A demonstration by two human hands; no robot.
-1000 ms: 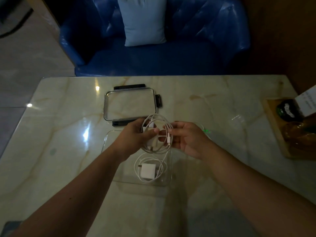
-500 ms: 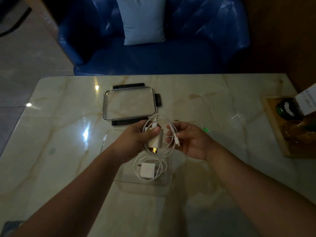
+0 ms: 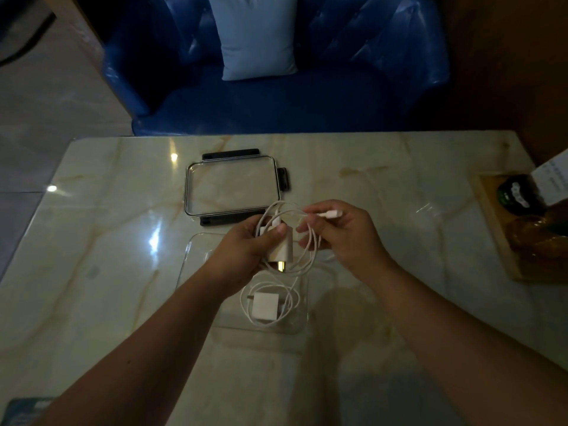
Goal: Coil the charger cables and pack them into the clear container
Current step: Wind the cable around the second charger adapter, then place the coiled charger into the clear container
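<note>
Left hand (image 3: 242, 247) grips beige charger brick (image 3: 281, 251); right hand (image 3: 344, 238) has raised the pinched white cable plug (image 3: 331, 214); coil nearly done.

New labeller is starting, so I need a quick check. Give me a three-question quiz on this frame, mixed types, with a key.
1. True or false: the lid is on the container.
2. What does the right hand pinch? A) the cable end B) the lid C) a pillow
3. The left hand grips one charger. How many others are already packed?
Key: 1 false, it lies behind the container; 2 A; 3 one packed charger.
</note>
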